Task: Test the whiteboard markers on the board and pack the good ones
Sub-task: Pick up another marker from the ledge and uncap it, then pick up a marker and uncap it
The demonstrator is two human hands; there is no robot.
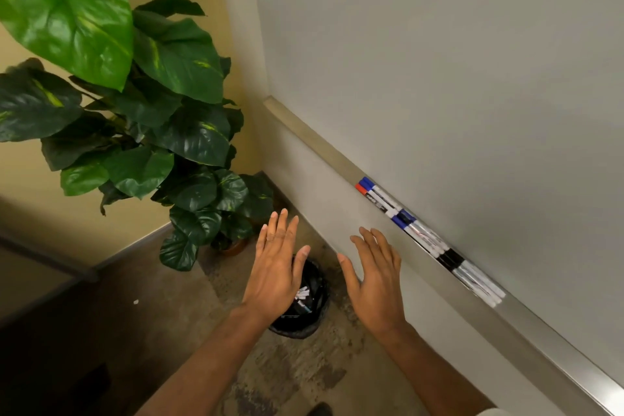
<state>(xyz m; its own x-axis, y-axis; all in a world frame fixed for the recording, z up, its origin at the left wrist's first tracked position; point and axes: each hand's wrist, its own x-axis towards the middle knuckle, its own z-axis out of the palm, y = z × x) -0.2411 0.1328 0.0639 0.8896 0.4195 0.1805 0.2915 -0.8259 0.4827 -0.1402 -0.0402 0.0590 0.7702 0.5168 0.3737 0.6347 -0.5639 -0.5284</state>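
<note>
The left hand and right hand hover flat, fingers spread and empty, above a black-lined bin on the floor, near the whiteboard markers lying end to end in the tray under the board, beside a plant.

Single head-worn view, looking steeply down along the whiteboard. Both grips hang close below; floor beyond them.
</note>
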